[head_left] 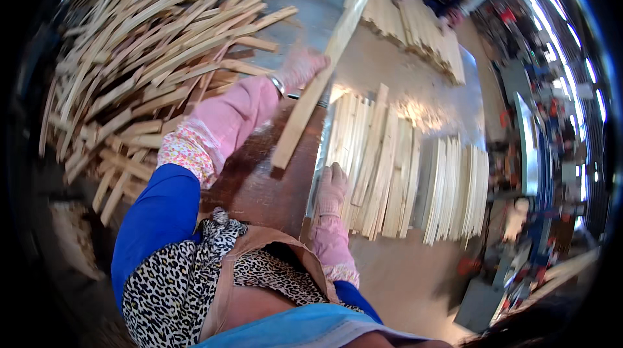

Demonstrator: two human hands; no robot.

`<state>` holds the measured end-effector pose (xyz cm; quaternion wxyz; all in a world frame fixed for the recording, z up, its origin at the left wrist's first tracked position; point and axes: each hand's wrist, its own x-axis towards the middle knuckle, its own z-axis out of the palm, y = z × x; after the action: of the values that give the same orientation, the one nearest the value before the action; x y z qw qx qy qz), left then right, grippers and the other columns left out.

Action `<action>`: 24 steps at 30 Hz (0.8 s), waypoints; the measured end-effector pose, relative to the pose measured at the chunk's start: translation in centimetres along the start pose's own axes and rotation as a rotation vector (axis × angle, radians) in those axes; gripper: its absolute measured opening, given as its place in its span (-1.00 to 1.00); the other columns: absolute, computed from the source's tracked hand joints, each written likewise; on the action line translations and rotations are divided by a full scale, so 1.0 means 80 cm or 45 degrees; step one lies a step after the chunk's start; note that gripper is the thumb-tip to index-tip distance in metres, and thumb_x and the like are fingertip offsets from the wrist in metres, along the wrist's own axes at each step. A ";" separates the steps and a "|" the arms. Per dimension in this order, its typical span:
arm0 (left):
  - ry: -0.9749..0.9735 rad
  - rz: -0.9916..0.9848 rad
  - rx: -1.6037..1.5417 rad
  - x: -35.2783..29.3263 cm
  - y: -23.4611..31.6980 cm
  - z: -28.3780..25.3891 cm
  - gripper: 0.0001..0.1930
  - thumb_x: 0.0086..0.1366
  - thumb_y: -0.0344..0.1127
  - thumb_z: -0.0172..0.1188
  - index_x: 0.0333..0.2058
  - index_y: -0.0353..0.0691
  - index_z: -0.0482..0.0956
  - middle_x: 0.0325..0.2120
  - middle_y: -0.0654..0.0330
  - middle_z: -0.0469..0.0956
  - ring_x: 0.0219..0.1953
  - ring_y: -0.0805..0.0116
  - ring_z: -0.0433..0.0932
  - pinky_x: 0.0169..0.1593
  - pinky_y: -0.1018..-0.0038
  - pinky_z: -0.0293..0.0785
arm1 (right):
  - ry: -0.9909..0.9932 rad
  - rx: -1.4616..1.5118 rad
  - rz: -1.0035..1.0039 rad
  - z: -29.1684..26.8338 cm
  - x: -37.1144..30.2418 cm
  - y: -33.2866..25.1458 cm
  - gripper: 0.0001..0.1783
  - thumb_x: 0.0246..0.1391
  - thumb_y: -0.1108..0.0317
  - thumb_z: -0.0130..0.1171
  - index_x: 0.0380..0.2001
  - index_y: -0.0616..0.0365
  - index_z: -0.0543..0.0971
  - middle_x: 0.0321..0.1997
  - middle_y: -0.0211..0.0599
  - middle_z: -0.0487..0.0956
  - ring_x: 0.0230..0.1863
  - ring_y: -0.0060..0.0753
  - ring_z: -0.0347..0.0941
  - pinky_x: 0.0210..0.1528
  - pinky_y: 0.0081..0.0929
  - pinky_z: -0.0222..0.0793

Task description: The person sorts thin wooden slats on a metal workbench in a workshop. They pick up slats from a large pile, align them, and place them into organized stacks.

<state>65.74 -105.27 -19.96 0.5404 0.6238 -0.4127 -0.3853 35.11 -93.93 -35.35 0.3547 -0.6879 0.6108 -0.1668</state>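
Observation:
My left hand (302, 69), in a pale glove with a metal band at the wrist, is closed around the middle of a long wooden slat (318, 82). The slat is held slantwise above the table, its lower end towards me. My right hand (333, 189), also gloved, rests at the near left edge of a row of wooden slats (373, 173) laid side by side. Its fingers look stretched out against the outer slats, though some are hidden. One slat lies askew on top of that row.
A large loose heap of slats (149, 69) fills the left side. Further slats (457, 189) stand in line to the right, and another row (405, 20) lies at the far side, near another person. A reddish-brown board (259, 186) lies before me. Machinery (513, 270) stands at right.

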 end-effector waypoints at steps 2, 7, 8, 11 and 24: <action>0.178 -0.102 -0.296 -0.048 -0.077 0.000 -0.53 0.35 0.01 0.36 -0.07 -0.35 0.71 -0.25 0.12 0.73 -0.28 0.30 0.61 -0.16 0.31 0.54 | -0.154 1.188 0.164 0.046 -0.020 0.008 -0.33 0.45 0.03 0.12 0.47 0.13 0.34 0.32 -0.14 0.54 0.30 -0.20 0.45 0.40 -0.26 0.29; 0.427 -0.395 -0.051 -0.170 -0.101 -0.038 -0.40 0.28 0.10 0.41 -0.02 -0.42 0.68 -0.21 -0.04 0.72 -0.21 0.19 0.66 -0.08 0.30 0.55 | -0.808 0.710 -0.091 0.095 -0.092 -0.043 -0.38 0.41 0.19 0.20 0.38 0.31 0.38 0.14 -0.21 0.67 0.15 -0.38 0.57 0.19 -0.42 0.48; 0.458 -0.397 -0.113 -0.197 -0.118 -0.044 -0.37 0.27 0.11 0.41 0.00 -0.42 0.67 -0.20 -0.08 0.72 -0.19 0.16 0.66 -0.06 0.30 0.55 | -0.872 0.631 -0.023 0.112 -0.111 -0.042 -0.42 0.39 0.19 0.21 0.35 0.28 0.42 0.11 -0.23 0.69 0.09 -0.37 0.61 0.16 -0.41 0.50; 0.369 -0.394 0.165 -0.260 -0.166 -0.063 -0.46 0.36 -0.04 0.28 0.13 -0.37 0.63 -0.18 0.00 0.72 -0.18 0.21 0.66 -0.02 0.35 0.54 | -1.013 0.402 -0.115 0.136 -0.146 -0.049 -0.43 0.31 0.15 0.26 0.29 0.17 0.49 0.09 -0.09 0.70 0.11 -0.25 0.62 0.17 -0.28 0.48; 0.994 -0.650 -1.391 -0.361 -0.287 -0.227 -0.27 0.31 0.12 0.43 0.19 -0.34 0.44 0.13 0.02 0.55 0.17 0.08 0.56 0.27 0.19 0.59 | -0.766 0.042 -0.016 0.182 -0.139 -0.067 -0.33 0.22 0.09 0.22 0.33 0.13 0.44 0.09 0.13 0.66 0.17 0.14 0.58 0.22 -0.09 0.44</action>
<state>74.37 -70.19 -39.61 0.7765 0.4337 0.2212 -0.4000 46.43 -79.14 -39.51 0.5300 -0.7043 0.4711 0.0325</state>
